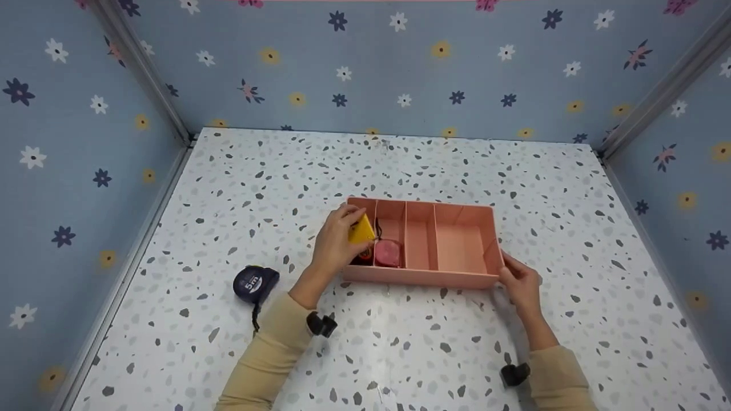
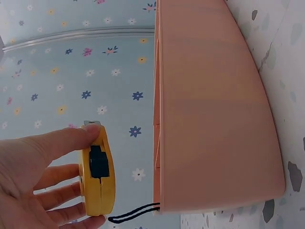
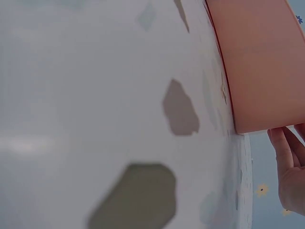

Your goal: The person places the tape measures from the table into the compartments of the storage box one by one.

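Observation:
My left hand (image 1: pixel 337 240) pinches a yellow tape measure (image 1: pixel 361 230) between thumb and fingers over the leftmost compartment of a pink divided box (image 1: pixel 422 278). In the left wrist view, the tape measure's black lock button and metal end hook show, and it stands above the box's rim. A dark item with a red and orange mark (image 1: pixel 365 254) lies in that leftmost compartment, partly hidden by the hand. A pink tape measure (image 1: pixel 388 253) sits in the second compartment, with a black strap near it. My right hand (image 1: pixel 521 283) touches the box's right end with extended fingers (image 3: pixel 282 148).
A dark blue tape measure (image 1: pixel 255 283) marked 5m lies on the speckled table (image 1: pixel 400 165) left of the box, its black strap toward the left sleeve. Flowered panels (image 1: pixel 394 68) enclose the table at the back and both sides.

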{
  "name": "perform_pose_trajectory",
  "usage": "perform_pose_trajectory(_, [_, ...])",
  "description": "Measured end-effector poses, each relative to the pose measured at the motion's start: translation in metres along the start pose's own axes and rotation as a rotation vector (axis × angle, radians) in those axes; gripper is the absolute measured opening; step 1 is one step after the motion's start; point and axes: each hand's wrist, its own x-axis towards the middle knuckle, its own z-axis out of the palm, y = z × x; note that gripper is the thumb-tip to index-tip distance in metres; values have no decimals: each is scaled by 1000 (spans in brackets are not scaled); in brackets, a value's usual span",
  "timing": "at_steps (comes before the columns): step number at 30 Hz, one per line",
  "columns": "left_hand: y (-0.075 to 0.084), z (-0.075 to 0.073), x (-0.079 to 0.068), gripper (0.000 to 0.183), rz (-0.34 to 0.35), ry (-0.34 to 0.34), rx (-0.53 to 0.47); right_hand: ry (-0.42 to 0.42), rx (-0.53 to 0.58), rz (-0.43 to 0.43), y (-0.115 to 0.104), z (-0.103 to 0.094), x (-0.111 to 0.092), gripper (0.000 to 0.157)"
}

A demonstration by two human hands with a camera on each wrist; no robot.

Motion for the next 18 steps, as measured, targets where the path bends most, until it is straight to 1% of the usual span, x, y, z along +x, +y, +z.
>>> perform_pose_trajectory(6, [7, 12, 0, 58, 29, -18, -21, 23, -47, 59, -22, 6, -5, 39])
perform_pose_trajectory(12, [14, 23, 1, 58, 57, -38, -53, 25, -24, 69, -23, 5, -6, 39])
perform_pose_trajectory(14, [16, 27, 2, 58, 72, -41, -48, 20, -30, 58, -22, 5, -6, 39])
perform_pose_trajectory(16, [18, 31, 2, 58, 77, -51, -40, 25, -11, 55, -21, 5, -6, 38])
perform_pose_trajectory(18, [20, 35, 3, 58, 74, -65, -35, 19, -17, 45, -21, 5, -5, 38])
